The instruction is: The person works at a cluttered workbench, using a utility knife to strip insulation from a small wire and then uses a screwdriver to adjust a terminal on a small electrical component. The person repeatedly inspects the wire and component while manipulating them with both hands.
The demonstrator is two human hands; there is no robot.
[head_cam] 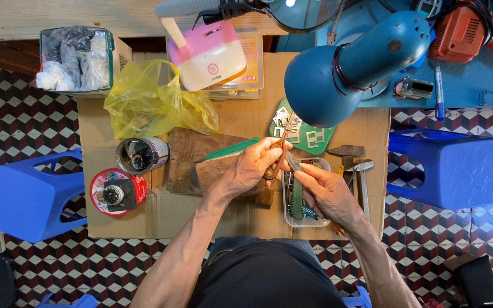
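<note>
Head view, centre frame: left hand [252, 168] grips scissors [278, 154], fingers closed through the handles. Right hand [326, 191] pinches a small metal strip [293, 162] at the blades, fingers narrow. Step in hand, by judgement: trimming the strip; the next cut calls for steady alignment.
Below the hands: clear tray [306, 219] of tools.
Right of it: hammers [355, 165].
Centre left: wood block [192, 157], tin [141, 155], red lid [116, 193].
Upper left: yellow bag [149, 102].
Upper right: blue lamp [349, 65].
All on a cardboard tabletop [229, 217].

Scissors [281, 149] in left hand [252, 168]
</note>
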